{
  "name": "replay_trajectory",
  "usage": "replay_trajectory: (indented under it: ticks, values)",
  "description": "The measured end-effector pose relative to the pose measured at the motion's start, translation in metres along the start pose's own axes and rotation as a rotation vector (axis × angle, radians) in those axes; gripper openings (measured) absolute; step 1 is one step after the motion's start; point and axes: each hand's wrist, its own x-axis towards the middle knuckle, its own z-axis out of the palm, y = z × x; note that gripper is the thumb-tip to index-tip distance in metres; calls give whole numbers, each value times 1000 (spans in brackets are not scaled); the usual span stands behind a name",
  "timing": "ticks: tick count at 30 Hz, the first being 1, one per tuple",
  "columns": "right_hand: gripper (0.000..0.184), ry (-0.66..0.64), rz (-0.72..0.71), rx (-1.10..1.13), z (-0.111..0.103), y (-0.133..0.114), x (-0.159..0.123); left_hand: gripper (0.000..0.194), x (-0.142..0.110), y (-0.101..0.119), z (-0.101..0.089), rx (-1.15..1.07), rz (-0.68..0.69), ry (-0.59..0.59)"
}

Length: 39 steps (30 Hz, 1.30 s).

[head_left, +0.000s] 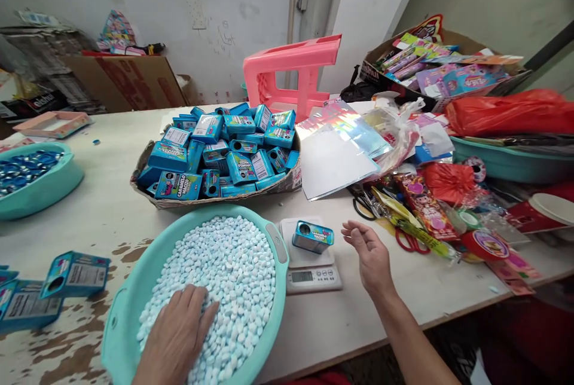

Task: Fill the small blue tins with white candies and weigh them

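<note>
My left hand (177, 331) lies on the small pale blue and white candies (224, 271) that fill a turquoise basin (278, 313). Its thumb is apart from the fingers, and the fingertips dip among the candies. On a white digital scale (320, 277) rests one blue candy tin (314, 235), lying on its side with a round dark hole in the end facing left. To the right of that tin hovers my right hand (370, 256), loosely curled, with nothing in it and not touching the tin. The scale's display digits are too small to read surely.
Behind the basin, a cardboard box (215, 199) is heaped with blue tins (224, 152). More tins (76, 274) stand at left, near a turquoise tub (58, 188) of shiny blue pieces. Scissors (410, 241), wrappers and packets crowd the right, before a pink stool (291, 56).
</note>
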Motion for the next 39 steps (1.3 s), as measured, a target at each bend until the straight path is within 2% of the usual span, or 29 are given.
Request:
replay_trajectory:
  ticks: [4,8,12,16,19,22,24,26,29,33,36,39]
  values:
    - [41,98,52,22,-10,5,-3,36,0,6,-3,-8,-11,-61]
    - [41,105,66,18,-13,8,-6,40,0,7,-4,16,-20,-114]
    - [42,104,64,13,-11,9,-7,35,-1,7,-4,-33,-50,-117]
    - [40,67,72,15,-4,6,-8,28,-2,7,-5,-91,-106,-128]
    - [39,-27,55,-8,2,3,-11,25,-3,7,-7,-186,-134,-83]
    - [48,-176,-40,-72,12,-1,-12,24,-4,5,-13,-373,-186,26]
    - [57,-261,-72,-159,22,-3,-12,24,-2,2,-18,-545,-268,95]
    - [53,-301,-57,-240,30,-7,-12,26,1,-1,-25,-769,-368,117]
    - [40,-270,-50,-272,38,-18,-11,32,6,-5,-35,-1208,-486,101]
    - [37,-146,-70,-179,38,-41,-14,30,12,-10,-44,-1736,-613,55]
    - [35,-171,-96,-109,41,-62,-23,30,14,-10,-48,-1887,-607,-66]
    - [34,-309,-136,-85,55,-83,-40,29,14,-7,-59,-1882,-536,-163]
